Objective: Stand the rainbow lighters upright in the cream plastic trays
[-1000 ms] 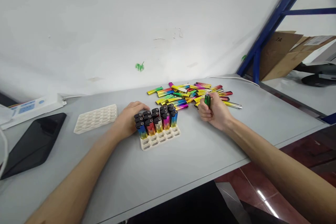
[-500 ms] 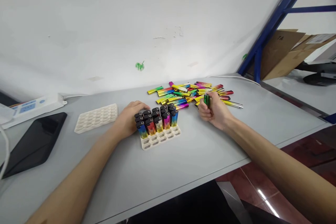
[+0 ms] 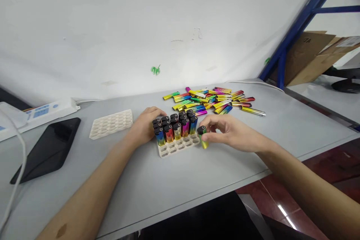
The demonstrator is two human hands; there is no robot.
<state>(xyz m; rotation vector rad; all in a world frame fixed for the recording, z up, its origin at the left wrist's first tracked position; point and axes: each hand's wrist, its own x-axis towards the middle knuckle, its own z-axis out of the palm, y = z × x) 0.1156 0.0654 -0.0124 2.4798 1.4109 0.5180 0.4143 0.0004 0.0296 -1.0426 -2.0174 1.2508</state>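
A green-and-yellow lighter [image 3: 204, 141] with a black top is pinched upright between the thumb and fingers of my right hand [image 3: 225, 129], just off the right end of a white rack [image 3: 180, 150]. Several lighters [image 3: 177, 132] with black tops and shiny coloured bodies stand upright in the rack's back rows. Slots in the front rows show as bare holes. My left hand [image 3: 146, 123] curves around the back left side of the rack, partly hidden behind the lighters. Behind my right hand lies a loose pile of shiny coloured lighter sleeves or lighters [image 3: 208, 99]; I cannot tell which.
A second white rack [image 3: 111, 124] lies flat on the table [image 3: 157, 191], left of my left hand. Farther left are a black phone [image 3: 47, 148], a white cable [image 3: 21, 180] and a power strip [image 3: 42, 112]. A wall stands behind; a blue metal frame [image 3: 281, 63] rises at right.
My right hand has come from the pile leftwards and nearer with the lighter, down to the rack's right end. My left hand stays at the rack. The view has shifted slightly.
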